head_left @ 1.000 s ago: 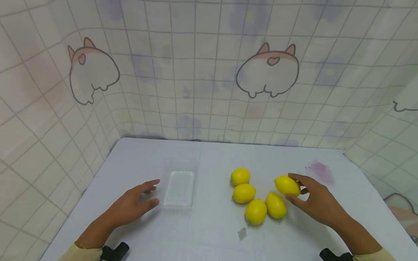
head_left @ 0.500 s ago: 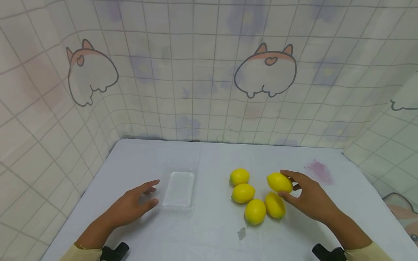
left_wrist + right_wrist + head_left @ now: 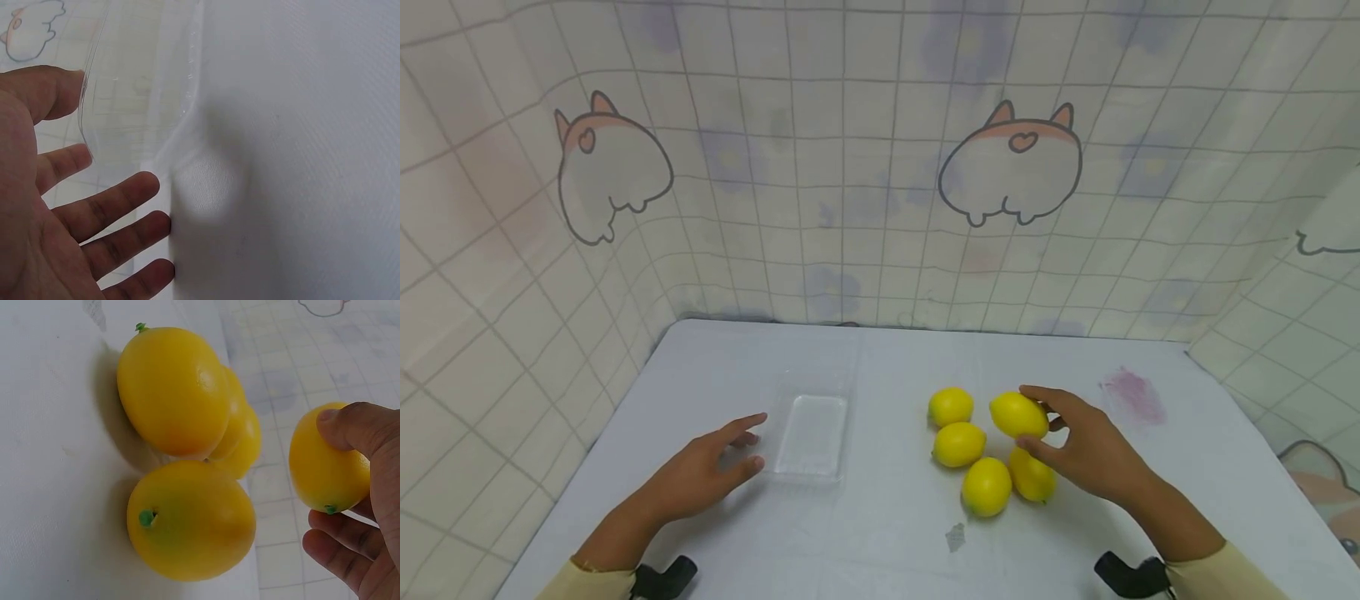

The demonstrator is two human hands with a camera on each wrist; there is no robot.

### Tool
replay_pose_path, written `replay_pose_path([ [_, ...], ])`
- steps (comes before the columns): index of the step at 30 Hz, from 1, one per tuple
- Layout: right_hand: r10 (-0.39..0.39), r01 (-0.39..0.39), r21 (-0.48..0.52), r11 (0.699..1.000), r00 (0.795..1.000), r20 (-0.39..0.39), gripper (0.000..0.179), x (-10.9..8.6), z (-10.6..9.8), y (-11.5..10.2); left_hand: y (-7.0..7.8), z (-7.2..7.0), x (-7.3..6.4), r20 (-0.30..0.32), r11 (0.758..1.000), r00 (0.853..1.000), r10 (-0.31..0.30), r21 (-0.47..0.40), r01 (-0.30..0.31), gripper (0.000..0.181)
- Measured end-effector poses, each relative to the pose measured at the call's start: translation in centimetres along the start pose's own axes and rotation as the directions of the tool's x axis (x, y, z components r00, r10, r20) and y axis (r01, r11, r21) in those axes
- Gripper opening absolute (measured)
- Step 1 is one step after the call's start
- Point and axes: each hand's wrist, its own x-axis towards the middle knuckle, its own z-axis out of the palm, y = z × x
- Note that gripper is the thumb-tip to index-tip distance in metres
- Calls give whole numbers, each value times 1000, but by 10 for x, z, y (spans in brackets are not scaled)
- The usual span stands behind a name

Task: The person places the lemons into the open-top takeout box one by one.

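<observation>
A yellow lemon (image 3: 1018, 415) is pinched between the thumb and fingers of my right hand (image 3: 1086, 442); the right wrist view shows this lemon (image 3: 325, 459) held up beside the others, its green stem end downward. Several more lemons (image 3: 958, 444) lie grouped on the table, one of them (image 3: 1032, 477) partly covered by the right thumb. My left hand (image 3: 700, 471) is at the left side of a clear plastic container (image 3: 811, 433), fingers spread and relaxed. In the left wrist view, thumb and fingertips are right at the edge of the container (image 3: 137, 81).
A white-covered table (image 3: 895, 542) carries everything. Behind it hangs a gridded curtain (image 3: 880, 167) with cartoon prints. A pink stain (image 3: 1135, 396) marks the right rear of the cover, and a small grey patch (image 3: 955, 537) lies near the front.
My right hand has moved left with the lemon, from the right of the group to over its right rear side. The left hand has stayed beside the container.
</observation>
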Motion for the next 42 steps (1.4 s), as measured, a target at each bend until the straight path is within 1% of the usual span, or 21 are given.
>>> replay_pose_path([
  [9, -16, 16, 6, 1000, 1000, 13, 70, 5, 8, -8, 2, -1, 0, 1, 1000, 1000, -3, -5, 3, 66],
  [14, -49, 49, 27, 998, 999, 17, 71, 10, 14, -13, 1, 0, 0, 0, 1000, 1000, 0, -15, 0, 66],
  [19, -82, 81, 60, 995, 996, 23, 71, 13, 18, -19, 0, 0, 1, -2, 1000, 1000, 5, 0, -5, 65],
  [25, -82, 80, 58, 995, 996, 33, 70, 17, 24, -28, 2, -1, 2, 2, 1000, 1000, 3, 8, -3, 66],
  [36, -92, 88, 66, 994, 995, 50, 70, 25, 31, -40, -1, 2, 3, 6, 1000, 1000, -22, 2, 22, 67],
  [42, -115, 108, 103, 989, 992, 59, 70, 29, 35, -48, -1, 3, 3, 8, 999, 999, -37, 3, 37, 68],
])
